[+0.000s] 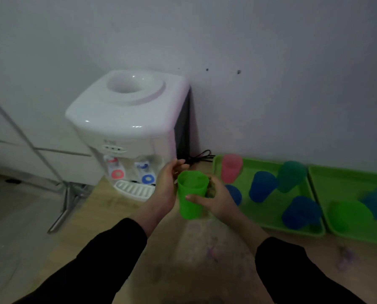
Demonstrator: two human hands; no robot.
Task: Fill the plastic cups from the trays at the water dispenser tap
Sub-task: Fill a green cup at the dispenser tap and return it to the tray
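Right hand: wrapped round the green cup, thumb lying across its front and fingers curled behind. The cup was upright with its mouth up, clear of the wooden table. It sat between the water dispenser and the nearer green tray.

Left hand: just beside the cup's left wall, palm turned toward it, fingers loosely curved and gripping nothing. I could not tell whether it touched the plastic.

Dispenser: white, against the wall, no bottle on top. The red tap and blue tap stood over the drip grille. The cup was near the blue tap, to its right, not under it.

Nearer tray: a pink cup, a teal cup and three blue cups, one partly hidden behind my right hand.

Farther tray: touching the first on its right side. It held another green cup and a teal one at the frame edge.

A black cord lay behind the dispenser.
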